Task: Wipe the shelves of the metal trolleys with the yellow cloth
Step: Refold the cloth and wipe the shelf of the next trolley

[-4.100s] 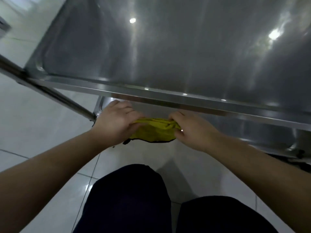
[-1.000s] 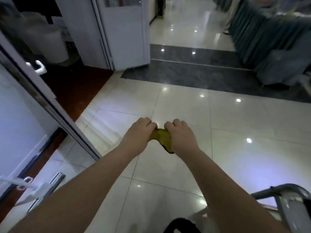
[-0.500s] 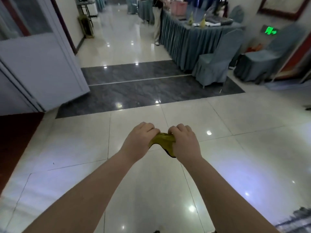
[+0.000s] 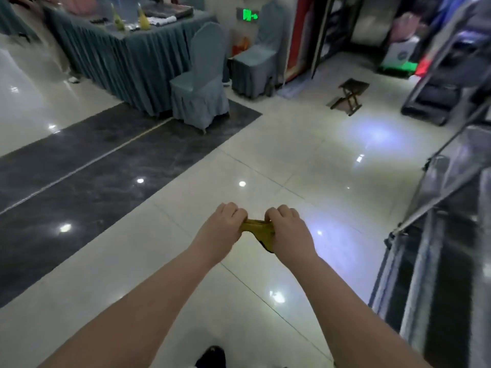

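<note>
The left hand [image 4: 220, 229] and right hand [image 4: 289, 232] each gripped an end of the bunched yellow cloth [image 4: 259, 229], held above the floor [image 4: 292, 160]. It wanted refolding flat (clean face out) before meeting the metal trolley [image 4: 451, 176] at three o'clock.

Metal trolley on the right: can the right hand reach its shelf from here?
Probably not yet. The right hand grips the yellow cloth with the left hand out front, and open floor separates it from the metal trolley at the right edge. Nothing blocks the way; a step or turn should do.
</note>
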